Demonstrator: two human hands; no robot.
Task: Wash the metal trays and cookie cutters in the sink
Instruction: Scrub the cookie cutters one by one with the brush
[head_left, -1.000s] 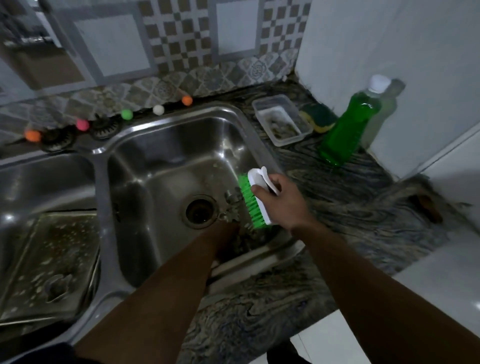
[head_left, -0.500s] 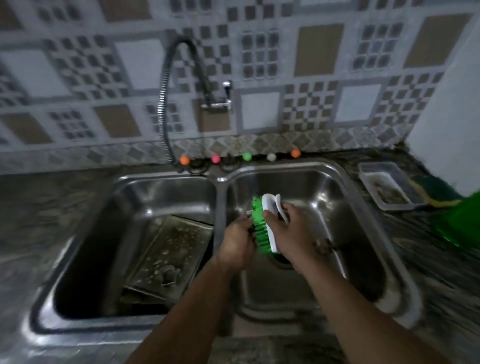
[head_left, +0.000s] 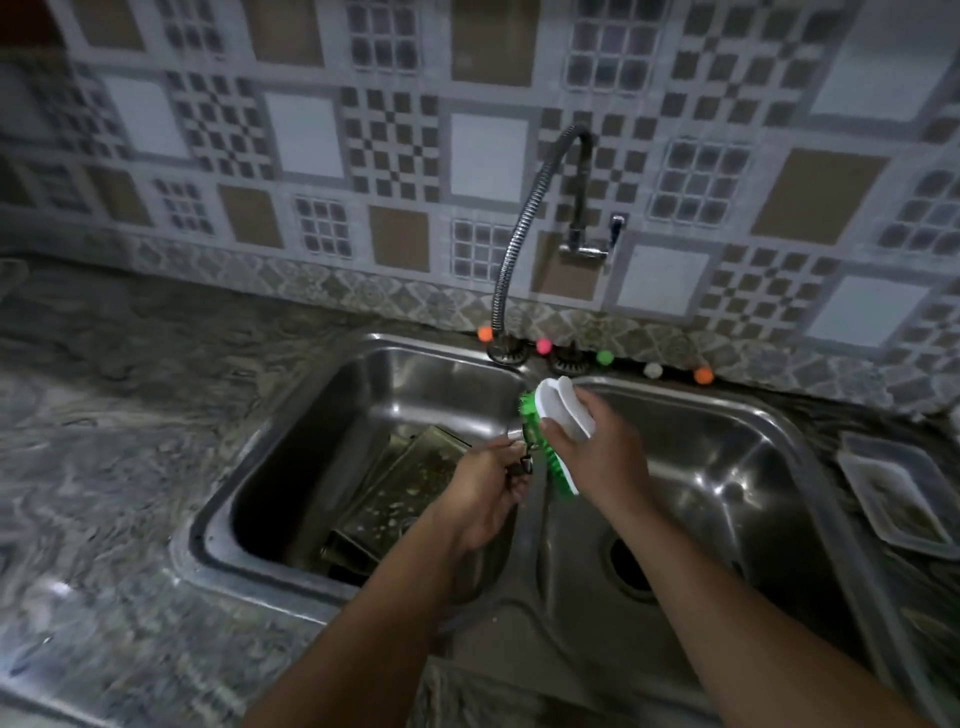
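My right hand (head_left: 597, 457) grips a white scrub brush with green bristles (head_left: 545, 431) over the divider of the double steel sink (head_left: 524, 597). My left hand (head_left: 485, 491) pinches a small metal cookie cutter (head_left: 522, 457) against the bristles. A soapy metal tray (head_left: 410, 493) leans inside the left basin, its lower end hidden by my left forearm. The right basin's drain (head_left: 631, 569) is partly covered by my right arm.
A flexible steel tap (head_left: 524, 228) arches from the tiled wall over the sink's back edge. Small coloured balls (head_left: 544, 345) line the rim behind it. A clear plastic container (head_left: 898, 493) sits on the marbled counter at right. Bare counter (head_left: 119, 467) spreads left.
The view swung left and up from the right basin. Both hands rose from the basin floor to the divider, my left hand lifting the cutter against the brush.
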